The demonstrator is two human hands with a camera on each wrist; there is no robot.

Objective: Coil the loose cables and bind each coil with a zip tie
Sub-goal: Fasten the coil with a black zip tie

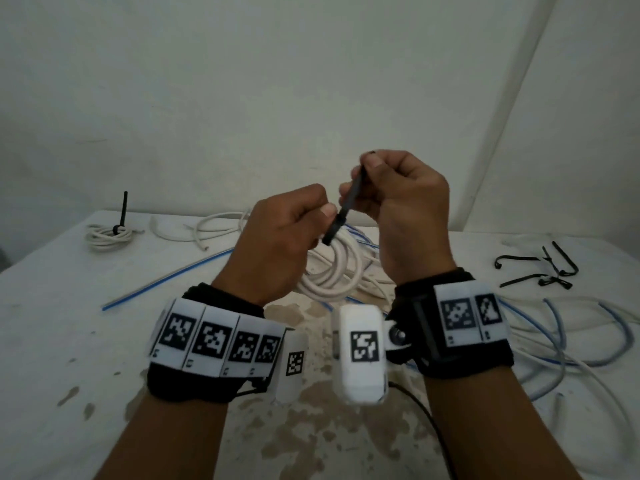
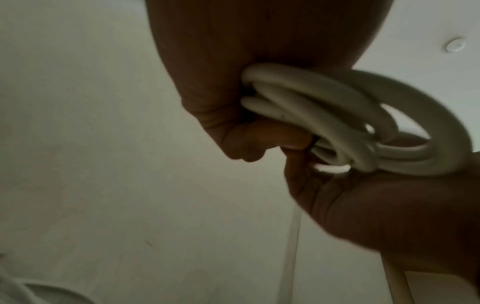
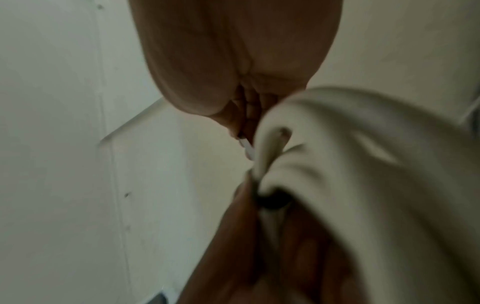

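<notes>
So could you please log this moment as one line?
left hand: holds white coil | right hand: pulls zip tie | one bound coil done

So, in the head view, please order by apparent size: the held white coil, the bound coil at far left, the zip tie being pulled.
1. Held white coil.
2. Bound coil, farther away, so unsure.
3. Zip tie.

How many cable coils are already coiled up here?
2: one zip-tied coil at the table's far left, one white coil held in the left hand. Loose cables could hide more.
</notes>
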